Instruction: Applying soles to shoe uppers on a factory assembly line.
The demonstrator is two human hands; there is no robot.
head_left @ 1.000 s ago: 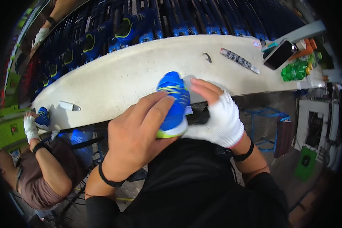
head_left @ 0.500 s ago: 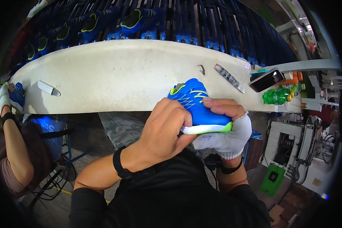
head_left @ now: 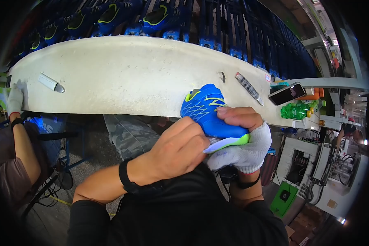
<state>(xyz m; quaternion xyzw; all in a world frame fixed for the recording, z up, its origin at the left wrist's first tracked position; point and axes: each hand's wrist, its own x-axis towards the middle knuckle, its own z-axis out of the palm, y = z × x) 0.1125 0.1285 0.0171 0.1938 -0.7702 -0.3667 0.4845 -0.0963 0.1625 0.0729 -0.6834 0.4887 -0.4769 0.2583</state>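
Observation:
A blue sports shoe (head_left: 207, 111) with lime trim and a pale sole lies on its side at the near edge of the long white table (head_left: 123, 78). My right hand (head_left: 244, 137), in a white fingerless glove, grips the shoe from the heel side, bare fingers over the upper. My bare left hand (head_left: 178, 149), with a black band at the wrist, presses against the sole and holds it from the left.
A white marker-like tube (head_left: 51, 83), a small dark tool (head_left: 222, 76), a patterned strip (head_left: 249, 88), a phone (head_left: 287, 94) and a green bottle (head_left: 296, 110) lie on the table. Rows of blue shoes (head_left: 160, 18) stand behind. Another person's gloved hand (head_left: 14, 100) rests at the left.
The shoe has turned and dropped slightly toward the table edge, with the toe now pointing away. Both hands kept hold of it. The view shifted, so the person at the left sits lower.

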